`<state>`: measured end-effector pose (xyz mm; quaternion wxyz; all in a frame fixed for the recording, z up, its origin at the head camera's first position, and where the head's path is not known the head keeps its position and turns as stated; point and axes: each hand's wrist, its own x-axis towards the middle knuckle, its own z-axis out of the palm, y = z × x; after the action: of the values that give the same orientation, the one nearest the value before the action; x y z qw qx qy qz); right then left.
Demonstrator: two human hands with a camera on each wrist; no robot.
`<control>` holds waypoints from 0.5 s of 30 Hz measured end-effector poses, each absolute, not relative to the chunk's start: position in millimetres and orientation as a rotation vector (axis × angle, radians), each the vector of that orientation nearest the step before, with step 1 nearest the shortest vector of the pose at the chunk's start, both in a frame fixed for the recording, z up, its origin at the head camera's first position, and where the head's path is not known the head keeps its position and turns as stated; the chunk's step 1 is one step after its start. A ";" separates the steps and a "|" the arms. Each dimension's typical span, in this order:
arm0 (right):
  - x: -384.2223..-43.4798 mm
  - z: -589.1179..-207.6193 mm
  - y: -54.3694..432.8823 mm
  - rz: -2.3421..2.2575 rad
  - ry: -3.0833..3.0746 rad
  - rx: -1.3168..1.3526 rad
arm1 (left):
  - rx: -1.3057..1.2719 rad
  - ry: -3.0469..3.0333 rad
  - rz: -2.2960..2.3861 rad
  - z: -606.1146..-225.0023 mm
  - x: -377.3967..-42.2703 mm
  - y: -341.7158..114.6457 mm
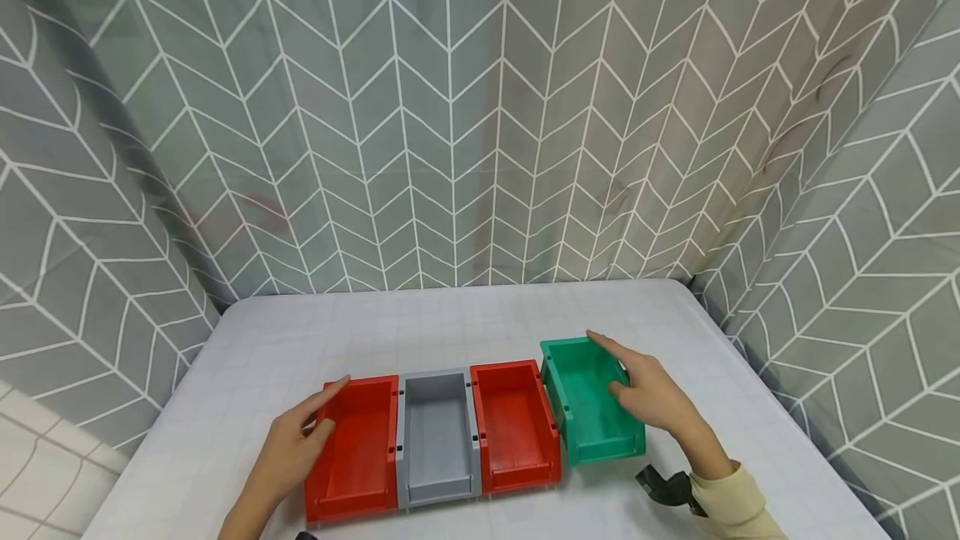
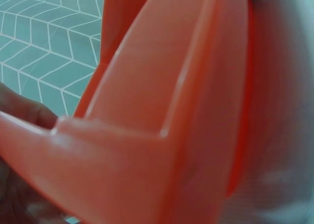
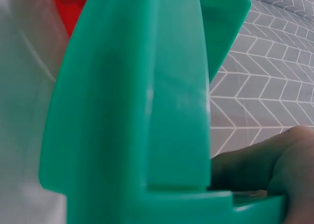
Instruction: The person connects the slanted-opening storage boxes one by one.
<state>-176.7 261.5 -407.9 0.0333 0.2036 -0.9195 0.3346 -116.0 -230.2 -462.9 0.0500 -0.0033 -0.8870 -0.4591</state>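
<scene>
In the head view my left hand (image 1: 287,450) grips the outer side wall of the leftmost red bin (image 1: 363,448), thumb on the inside and index finger along the rim. A grey bin (image 1: 438,432) stands beside it, followed by a second red bin (image 1: 516,432). At the row's right end my right hand (image 1: 654,390) holds the right wall of a green bin (image 1: 594,398), its thumb reaching inside. This bin sits slightly turned and farther back than the others. Up close, red plastic (image 2: 142,106) fills the left wrist view and green plastic (image 3: 117,116) the right.
The bins stand on a table with a white cloth (image 1: 420,323). Grey curtains with a white chevron pattern (image 1: 465,123) hang behind and at both sides. A black strap (image 1: 667,488) is at my right wrist, by the cream sleeve.
</scene>
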 end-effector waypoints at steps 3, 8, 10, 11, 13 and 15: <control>-175.9 -409.8 262.0 1.029 -2.842 0.626 | -0.005 -2.704 -1.408 -462.7 -115.3 -230.2; -176.2 -409.9 262.7 1.009 -2.858 0.634 | -0.015 -2.699 -1.413 -463.3 -115.6 -230.9; -177.0 -408.5 262.8 0.990 -2.862 0.640 | -0.024 -2.691 -1.409 -463.3 -116.1 -231.1; -177.4 -407.6 262.7 0.978 -2.865 0.646 | -0.029 -2.689 -1.408 -463.3 -116.3 -231.2; -178.2 -404.9 262.4 0.950 -2.873 0.656 | -0.036 -2.683 -1.404 -463.3 -116.5 -231.2; -179.0 -402.2 261.8 0.896 -2.876 0.644 | -0.038 -2.683 -1.400 -463.4 -116.3 -231.1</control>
<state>-179.0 261.8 -402.2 0.0306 0.2089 -0.9332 0.2908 -116.3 -231.1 -463.4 0.0574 -0.0127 -0.8850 -0.4619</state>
